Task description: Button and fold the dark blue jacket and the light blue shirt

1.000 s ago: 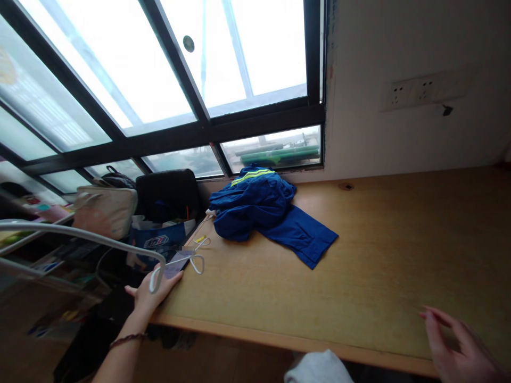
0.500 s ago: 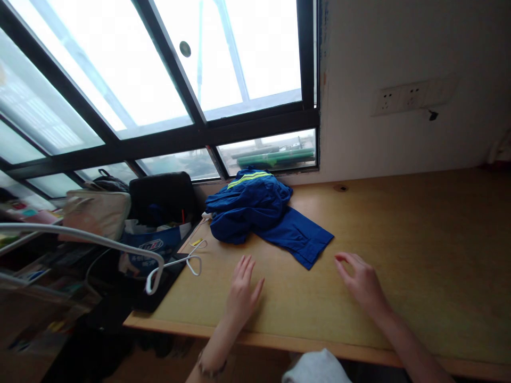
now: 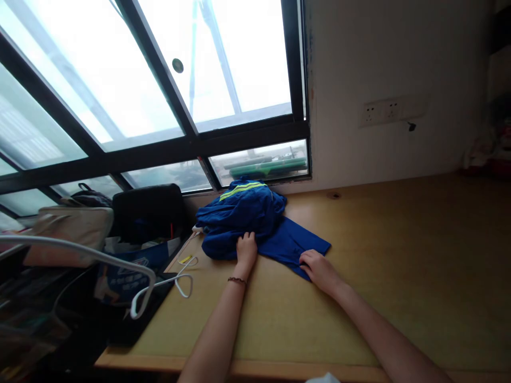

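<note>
A crumpled dark blue work garment (image 3: 239, 215) with yellow-green reflective strips lies on the wooden table (image 3: 263, 319), against the window side. One flat part of it, a sleeve or a leg (image 3: 293, 239), stretches out to the right. My left hand (image 3: 246, 250) has its fingers curled onto the near edge of the bunched cloth. At the lower edge of the flat part, my right hand (image 3: 319, 270) pinches the fabric near its end. The fingertips of both hands are partly hidden.
A white curved metal tube (image 3: 99, 254) and a white cable (image 3: 184, 276) are at the left edge of the table. Beyond them stand a black chair (image 3: 149, 210) and a blue printed bag (image 3: 131, 276). Wall sockets (image 3: 381, 110) sit above the table.
Both hands have moved forward from above the bare tabletop onto the blue work garment and closed on its near edge. The garment lies about where it was; the view has shifted slightly.
</note>
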{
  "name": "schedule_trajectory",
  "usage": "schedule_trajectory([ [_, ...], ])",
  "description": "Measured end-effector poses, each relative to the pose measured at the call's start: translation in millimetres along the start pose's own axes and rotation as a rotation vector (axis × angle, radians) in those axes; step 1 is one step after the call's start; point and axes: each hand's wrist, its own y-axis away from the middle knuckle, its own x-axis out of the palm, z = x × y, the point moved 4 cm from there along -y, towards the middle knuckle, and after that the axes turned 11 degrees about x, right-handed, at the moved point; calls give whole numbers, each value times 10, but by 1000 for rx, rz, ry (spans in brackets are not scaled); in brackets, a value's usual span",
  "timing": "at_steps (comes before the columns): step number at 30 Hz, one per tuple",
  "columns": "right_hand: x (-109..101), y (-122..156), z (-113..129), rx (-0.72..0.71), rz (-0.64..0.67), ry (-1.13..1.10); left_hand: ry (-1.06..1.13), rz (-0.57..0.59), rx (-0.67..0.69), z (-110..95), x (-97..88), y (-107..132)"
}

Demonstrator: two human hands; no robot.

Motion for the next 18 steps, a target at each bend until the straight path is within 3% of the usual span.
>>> schedule_trajectory([
  [4,24,-10,21,74,-25,149,4,-12,-34,21,-23,6],
  [7,-39,-33,-130,161,-114,118,48,-15,-97,21,-75,4],
  [13,-445,-74,-676,465,-590,-279,64,-42,-68,-108,-145,35],
  [18,-646,15,-861,620,-846,-493,107,-4,91,-303,-170,59],
])
